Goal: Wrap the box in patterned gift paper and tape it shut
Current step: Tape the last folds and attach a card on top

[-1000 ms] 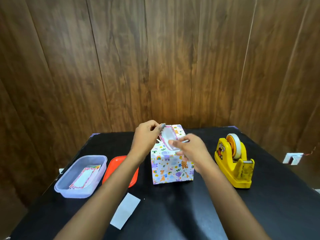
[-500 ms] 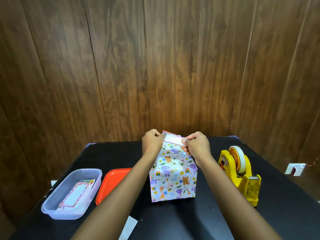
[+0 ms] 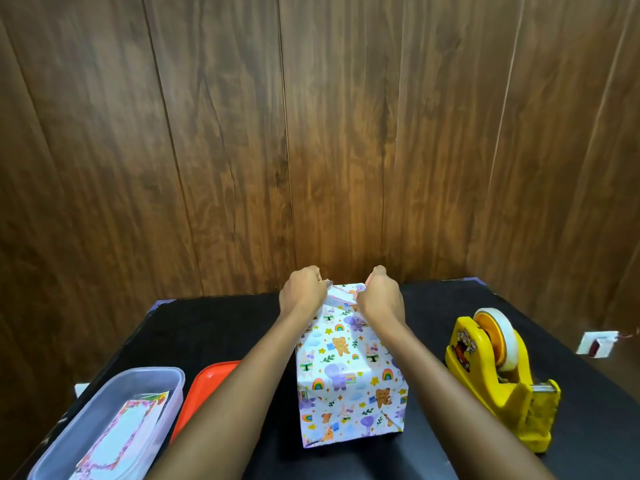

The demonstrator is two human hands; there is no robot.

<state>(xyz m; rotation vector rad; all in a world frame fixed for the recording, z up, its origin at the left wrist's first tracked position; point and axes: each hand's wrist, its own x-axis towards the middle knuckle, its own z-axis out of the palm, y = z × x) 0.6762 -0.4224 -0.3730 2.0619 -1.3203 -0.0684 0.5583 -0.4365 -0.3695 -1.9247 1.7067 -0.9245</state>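
Both left hand (image 3: 303, 294), right hand (image 3: 379, 297) apparently pinch pink-edged paper (image 3: 341, 296).

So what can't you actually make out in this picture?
All head view:
- Fingertips of the left hand and right hand: curled behind the hands' backs, hiding how they hold the pink-edged strip.
- Far side of the wrapped box: hidden by the box itself.
- Red tray: mostly covered by the left forearm.
- Clear tub: cut off by the bottom edge.
- Tape dispenser: loose tape end too small to tell.
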